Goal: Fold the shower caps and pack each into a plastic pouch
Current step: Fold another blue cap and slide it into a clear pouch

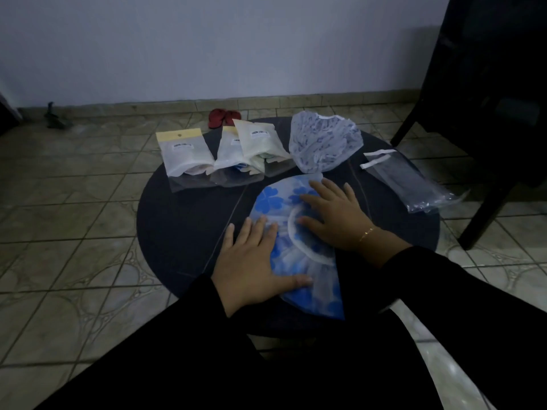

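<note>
A blue flower-print shower cap [299,255] lies flattened on the round dark table [183,220], its white elastic rim curving across the middle. My left hand [251,261] presses flat on its left side with straight fingers. Flat on the cap's upper right part rests my right hand [331,214], fingers spread. A second, white-and-blue patterned shower cap [324,142] sits puffed up at the table's back. Three filled plastic pouches [189,155] [233,155] [263,146] lie in a row at the back left. Empty clear pouches [414,179] lie at the right.
A dark chair [485,113] stands close to the table's right side. Red slippers [223,117] lie on the tiled floor behind the table, near the wall. The table's left half is bare dark surface.
</note>
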The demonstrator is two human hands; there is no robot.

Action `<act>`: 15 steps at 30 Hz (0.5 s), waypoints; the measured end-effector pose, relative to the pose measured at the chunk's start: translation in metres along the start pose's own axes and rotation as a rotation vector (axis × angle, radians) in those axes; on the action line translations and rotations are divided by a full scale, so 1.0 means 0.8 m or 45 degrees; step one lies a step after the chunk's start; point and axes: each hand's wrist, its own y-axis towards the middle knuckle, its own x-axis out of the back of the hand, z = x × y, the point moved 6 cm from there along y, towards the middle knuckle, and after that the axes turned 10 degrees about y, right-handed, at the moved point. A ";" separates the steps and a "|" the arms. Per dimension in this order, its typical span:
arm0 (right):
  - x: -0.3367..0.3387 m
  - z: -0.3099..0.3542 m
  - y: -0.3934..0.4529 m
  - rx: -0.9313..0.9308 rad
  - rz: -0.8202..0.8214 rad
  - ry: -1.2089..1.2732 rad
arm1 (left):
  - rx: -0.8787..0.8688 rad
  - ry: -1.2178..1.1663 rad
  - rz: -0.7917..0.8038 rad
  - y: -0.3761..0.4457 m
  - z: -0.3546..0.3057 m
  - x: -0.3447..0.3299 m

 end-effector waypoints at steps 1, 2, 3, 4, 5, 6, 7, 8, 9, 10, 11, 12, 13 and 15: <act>0.005 0.002 -0.012 0.066 -0.068 0.030 | 0.005 -0.014 -0.006 0.000 0.000 0.001; 0.011 0.006 -0.027 0.145 -0.148 0.063 | 0.009 -0.032 -0.019 -0.001 -0.001 0.002; 0.017 0.010 -0.043 0.218 -0.227 0.092 | 0.014 -0.046 -0.043 -0.002 -0.002 0.004; 0.022 0.014 -0.060 0.279 -0.299 0.112 | 0.026 -0.057 -0.075 -0.003 -0.003 0.006; 0.025 0.018 -0.076 0.333 -0.360 0.125 | 0.039 -0.069 -0.112 -0.005 -0.004 0.009; 0.027 0.022 -0.091 0.371 -0.388 0.142 | 0.040 -0.080 -0.154 -0.008 -0.005 0.012; 0.027 0.025 -0.104 0.393 -0.382 0.169 | 0.022 -0.091 -0.218 -0.010 -0.007 0.015; 0.027 0.028 -0.115 0.408 -0.362 0.197 | -0.018 -0.113 -0.315 -0.015 -0.011 0.020; 0.026 0.030 -0.125 0.427 -0.336 0.219 | -0.089 -0.157 -0.464 -0.021 -0.015 0.027; 0.024 0.031 -0.134 0.449 -0.311 0.228 | -0.192 -0.218 -0.633 -0.029 -0.020 0.036; 0.020 0.031 -0.141 0.468 -0.286 0.222 | -0.326 -0.284 -0.790 -0.039 -0.026 0.045; 0.017 0.031 -0.147 0.482 -0.266 0.202 | -0.463 -0.325 -0.891 -0.048 -0.032 0.049; 0.013 0.030 -0.150 0.487 -0.244 0.180 | -0.595 -0.349 -0.893 -0.054 -0.038 0.049; 0.006 0.026 -0.156 0.482 -0.207 0.157 | -0.722 -0.369 -0.732 -0.059 -0.047 0.044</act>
